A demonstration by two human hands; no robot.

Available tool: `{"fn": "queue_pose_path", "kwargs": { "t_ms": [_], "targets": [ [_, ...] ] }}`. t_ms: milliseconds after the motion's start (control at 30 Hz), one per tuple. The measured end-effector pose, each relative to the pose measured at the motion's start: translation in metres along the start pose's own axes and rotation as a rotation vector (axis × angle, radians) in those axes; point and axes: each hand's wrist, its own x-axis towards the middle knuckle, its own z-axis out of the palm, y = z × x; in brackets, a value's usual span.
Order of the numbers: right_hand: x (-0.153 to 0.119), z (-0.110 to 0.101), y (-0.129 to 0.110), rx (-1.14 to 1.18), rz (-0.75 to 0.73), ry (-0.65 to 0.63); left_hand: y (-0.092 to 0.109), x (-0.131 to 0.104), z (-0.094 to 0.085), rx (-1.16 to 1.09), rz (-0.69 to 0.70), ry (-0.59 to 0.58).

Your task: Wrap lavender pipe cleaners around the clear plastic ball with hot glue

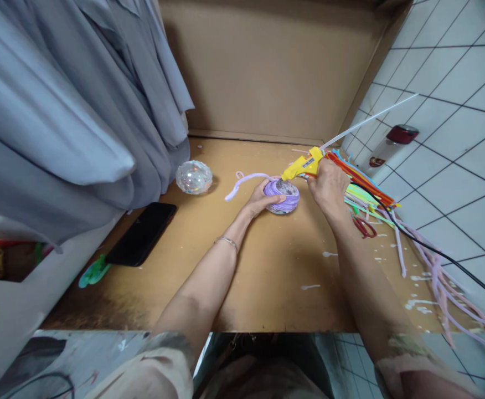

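My left hand (261, 198) is closed around the near left side of a round bowl-like piece wrapped in purple pipe cleaner (282, 204), its thumb lying across the wrapped side. A loose purple tail (246, 180) trails from the piece to the left. My right hand (329, 183) grips a yellow hot glue gun (303, 166), with a long clear glue stick (371, 119) poking out of its back end. The gun's nozzle points down at the upper left rim of the wrapped piece; whether it touches is too small to tell.
Left of my hands are a clear speckled ball (194, 177), a black phone (143, 234) and a green item (94, 271). On the right lie colourful pipe cleaners (362, 180), red-handled scissors (364, 227) and a black cord (437, 252). A bottle (387, 149) stands by the tiled wall; a grey curtain (80, 100) hangs left.
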Motion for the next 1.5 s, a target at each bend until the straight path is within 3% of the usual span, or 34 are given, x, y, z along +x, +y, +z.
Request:
{"fn": "queue_pose_path", "kwargs": {
  "t_ms": [567, 900, 1367, 1500],
  "targets": [
    [0.0007, -0.0052, -0.0026, -0.032, -0.007, -0.031, 0.0004, -0.0002, 0.0002, -0.013, 0.001, 0.017],
    [0.0019, 0.0029, 0.0032, 0.001, -0.038, 0.029, 0.0017, -0.0006, 0.0004, -0.003, 0.010, 0.011],
    [0.0013, -0.0042, -0.0005, 0.019, 0.006, -0.058, 0.0022, -0.0005, 0.0015, -0.008, 0.017, 0.011],
    [0.0030, 0.0016, 0.0035, 0.027, -0.010, -0.019, 0.0003, -0.0005, 0.0004, -0.012, 0.019, 0.001]
  ]
}}
